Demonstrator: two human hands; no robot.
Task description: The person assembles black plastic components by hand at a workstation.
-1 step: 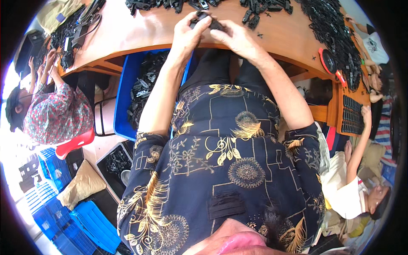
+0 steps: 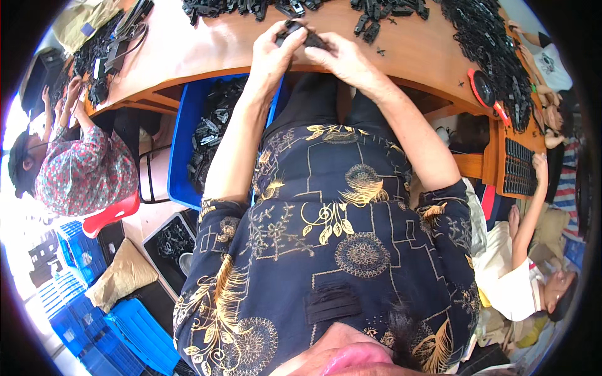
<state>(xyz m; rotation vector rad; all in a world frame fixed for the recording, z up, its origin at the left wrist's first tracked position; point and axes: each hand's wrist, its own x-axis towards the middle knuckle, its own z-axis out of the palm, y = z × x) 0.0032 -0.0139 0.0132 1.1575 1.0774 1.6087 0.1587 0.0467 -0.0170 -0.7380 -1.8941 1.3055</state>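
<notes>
Curved wooden tabletop (image 2: 207,47), spanning the upper part of the view; beneath it, left of the person's legs, a blue bin (image 2: 177,144) filled with black parts; along the right of the tabletop, a broad heap of black pieces (image 2: 489,44); near the front edge, the left hand (image 2: 271,53), its fingers curled around a dark piece, and the right hand (image 2: 345,57), its fingers drawn narrow at the same piece's right end; beside the heap, a red-rimmed round object (image 2: 482,88); between the two hands, the black piece (image 2: 315,41) itself, partly covered, its exact shape unclear.
</notes>
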